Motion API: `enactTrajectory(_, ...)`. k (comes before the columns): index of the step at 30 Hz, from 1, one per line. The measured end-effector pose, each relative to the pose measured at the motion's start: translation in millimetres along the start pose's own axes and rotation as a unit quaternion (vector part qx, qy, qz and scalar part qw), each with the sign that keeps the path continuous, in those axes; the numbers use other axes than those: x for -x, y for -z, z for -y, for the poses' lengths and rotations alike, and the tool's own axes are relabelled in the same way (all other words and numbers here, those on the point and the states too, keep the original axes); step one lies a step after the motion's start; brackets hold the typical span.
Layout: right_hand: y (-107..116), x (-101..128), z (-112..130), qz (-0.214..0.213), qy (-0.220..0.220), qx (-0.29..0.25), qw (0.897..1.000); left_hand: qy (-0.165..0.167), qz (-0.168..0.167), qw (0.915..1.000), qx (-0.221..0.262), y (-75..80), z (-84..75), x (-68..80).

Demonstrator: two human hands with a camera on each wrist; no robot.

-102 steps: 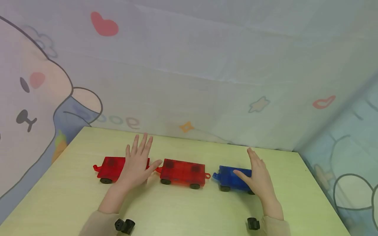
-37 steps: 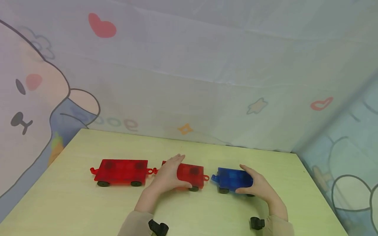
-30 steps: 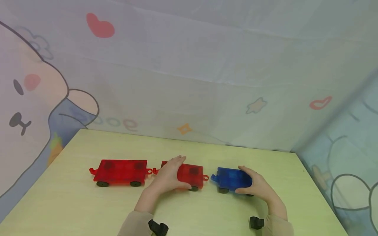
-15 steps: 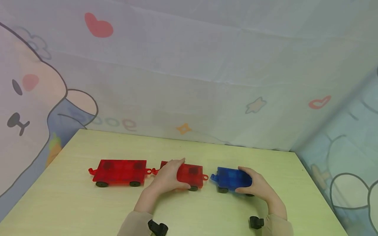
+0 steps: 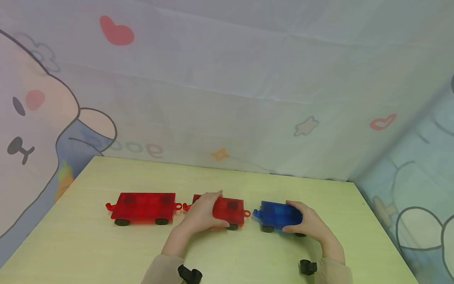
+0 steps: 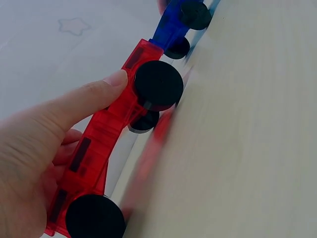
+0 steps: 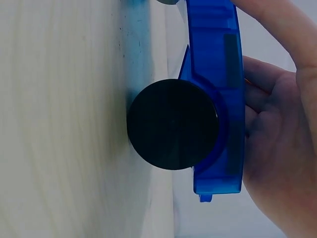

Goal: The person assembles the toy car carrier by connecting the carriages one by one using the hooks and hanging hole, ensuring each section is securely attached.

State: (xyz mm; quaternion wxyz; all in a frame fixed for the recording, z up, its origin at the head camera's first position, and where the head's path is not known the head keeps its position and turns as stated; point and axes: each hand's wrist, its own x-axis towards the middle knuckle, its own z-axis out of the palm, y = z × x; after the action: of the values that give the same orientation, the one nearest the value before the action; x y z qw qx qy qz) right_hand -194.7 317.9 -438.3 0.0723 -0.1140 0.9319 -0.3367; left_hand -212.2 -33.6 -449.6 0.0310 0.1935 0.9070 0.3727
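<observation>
From head view alone, 3 wagons

The left arm slants forward and to the right, the right arm forward and to the left, both bent inward at the wrist, so that the two hands point toward each other, well apart. The left hand is curved into a grip, its thumb stretched nearly straight along the near side, the fingers on the far side. The right hand grips likewise, thumb near and fingers far.
</observation>
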Motion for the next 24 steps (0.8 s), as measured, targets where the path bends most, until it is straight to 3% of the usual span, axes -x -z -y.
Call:
enactTrajectory(8, -0.4, 0.6, 1.3, 0.0, -0.001, 0.002, 1.0, 0.009, 0.0, 0.9999, 0.013, 0.0, -1.6, 1.1)
enactTrajectory(24, -2.2, -1.0, -4.1, -0.006, 0.006, 0.0, 1.0, -0.009, -0.016, 0.9997, 0.014, -2.0, 1.5, -0.8)
